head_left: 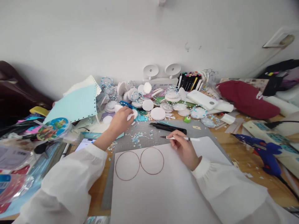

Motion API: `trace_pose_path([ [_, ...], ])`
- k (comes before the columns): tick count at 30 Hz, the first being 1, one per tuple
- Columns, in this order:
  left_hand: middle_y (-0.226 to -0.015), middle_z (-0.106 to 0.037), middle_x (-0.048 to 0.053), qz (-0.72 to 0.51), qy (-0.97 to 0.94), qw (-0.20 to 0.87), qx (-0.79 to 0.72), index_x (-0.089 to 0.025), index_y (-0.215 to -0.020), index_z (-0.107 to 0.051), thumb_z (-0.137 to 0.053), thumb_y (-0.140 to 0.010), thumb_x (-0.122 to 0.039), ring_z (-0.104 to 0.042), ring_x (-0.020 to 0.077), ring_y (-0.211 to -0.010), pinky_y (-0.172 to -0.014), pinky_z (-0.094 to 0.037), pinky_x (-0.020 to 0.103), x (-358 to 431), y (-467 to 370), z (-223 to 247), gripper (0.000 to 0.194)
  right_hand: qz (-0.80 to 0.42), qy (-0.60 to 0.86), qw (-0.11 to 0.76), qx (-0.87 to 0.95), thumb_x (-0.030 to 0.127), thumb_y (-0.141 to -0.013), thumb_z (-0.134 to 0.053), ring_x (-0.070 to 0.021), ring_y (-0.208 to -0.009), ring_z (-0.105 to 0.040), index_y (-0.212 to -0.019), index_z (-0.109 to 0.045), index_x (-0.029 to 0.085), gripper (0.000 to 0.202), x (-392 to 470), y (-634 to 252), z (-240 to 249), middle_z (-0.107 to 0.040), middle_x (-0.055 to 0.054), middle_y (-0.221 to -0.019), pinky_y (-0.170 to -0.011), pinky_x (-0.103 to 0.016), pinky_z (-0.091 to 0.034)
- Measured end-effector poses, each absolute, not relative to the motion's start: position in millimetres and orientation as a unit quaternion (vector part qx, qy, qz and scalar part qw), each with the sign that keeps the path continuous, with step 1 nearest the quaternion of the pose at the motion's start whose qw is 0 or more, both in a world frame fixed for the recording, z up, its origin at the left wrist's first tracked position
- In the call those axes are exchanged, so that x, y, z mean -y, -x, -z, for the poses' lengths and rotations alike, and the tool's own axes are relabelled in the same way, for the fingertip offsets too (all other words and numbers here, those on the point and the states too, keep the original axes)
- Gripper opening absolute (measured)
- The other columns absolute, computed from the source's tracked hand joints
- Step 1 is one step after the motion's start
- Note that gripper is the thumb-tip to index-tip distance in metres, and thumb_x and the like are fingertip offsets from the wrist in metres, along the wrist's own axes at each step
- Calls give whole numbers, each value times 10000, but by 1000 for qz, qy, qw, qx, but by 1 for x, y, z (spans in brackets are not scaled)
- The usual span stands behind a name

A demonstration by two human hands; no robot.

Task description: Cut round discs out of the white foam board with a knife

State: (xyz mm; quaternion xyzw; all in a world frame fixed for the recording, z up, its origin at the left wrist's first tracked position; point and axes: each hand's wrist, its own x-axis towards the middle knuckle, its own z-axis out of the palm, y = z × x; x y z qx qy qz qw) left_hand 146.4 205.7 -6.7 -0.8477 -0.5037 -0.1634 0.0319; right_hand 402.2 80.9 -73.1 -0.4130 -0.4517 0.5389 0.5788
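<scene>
My right hand [183, 147] grips a slim white brush-tip marker [192, 139], its dark tip pointing left above the paper. That wrist rests over a large white sheet [149, 196], which bears two brown circle outlines drawn side by side and touching. My left hand [122, 119] reaches to the front of a heap of white paper discs [157, 113]. Its fingers are closed around a small white rounded piece [132, 114], partly hidden by them. Beneath the sheet lies a grey cutting mat [107, 186]; a black utility knife [168, 127] is just beyond the right hand.
White and blue paper scraps [136, 138] litter the mat. At right are a blue glue gun [259, 149], a power strip [275, 140] and a maroon cap [247, 98]. A phone [84, 143] lies beside my left forearm. Markers [190, 81] stand at the back.
</scene>
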Motion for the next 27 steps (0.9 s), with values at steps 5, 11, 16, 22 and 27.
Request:
trace_pose_path([
  [5, -889, -631, 59, 108, 847, 12, 520, -128, -842, -634, -555, -908, -293, -604, 186, -876, -823, -486, 361, -189, -156, 31, 194, -528, 418, 582, 456, 340, -871, -538, -106, -527, -367, -777, -667, 197, 215, -80, -401, 71, -450, 30, -566, -506, -262, -252],
  [11, -999, -637, 55, 120, 824, -1, 553, -131, -950, -621, -566, -922, -317, -608, 187, -953, -878, -495, 412, -190, -155, 45, 196, -527, 418, 582, 458, 336, -867, -538, -107, -522, -364, -766, -667, 196, 215, -81, -400, 70, -444, 32, -554, -509, -261, -252],
  [16, -953, -631, 52, 178, 827, -53, 531, -129, -887, -611, -559, -916, -257, -592, 196, -959, -889, -471, 413, -190, -150, 47, 141, -533, 415, 586, 448, 338, -863, -545, -107, -515, -370, -764, -665, 192, 214, -81, -402, 71, -444, 32, -545, -501, -259, -251],
  [22, -881, -648, 46, 287, 828, -157, 456, -172, -943, -581, -514, -930, -278, -602, 170, -835, -780, -481, 302, -139, -152, 16, 127, -541, 393, 605, 432, 353, -862, -526, -106, -499, -375, -780, -651, 206, 210, -77, -401, 56, -438, 34, -536, -497, -259, -268],
  [27, -921, -637, 26, 401, 759, -315, 404, -210, -1016, -591, -563, -921, -254, -598, 123, -817, -727, -488, 227, -60, -154, -24, 108, -565, 346, 596, 453, 388, -836, -570, -117, -480, -388, -774, -665, 224, 199, -48, -394, 9, -464, 22, -534, -491, -276, -284],
])
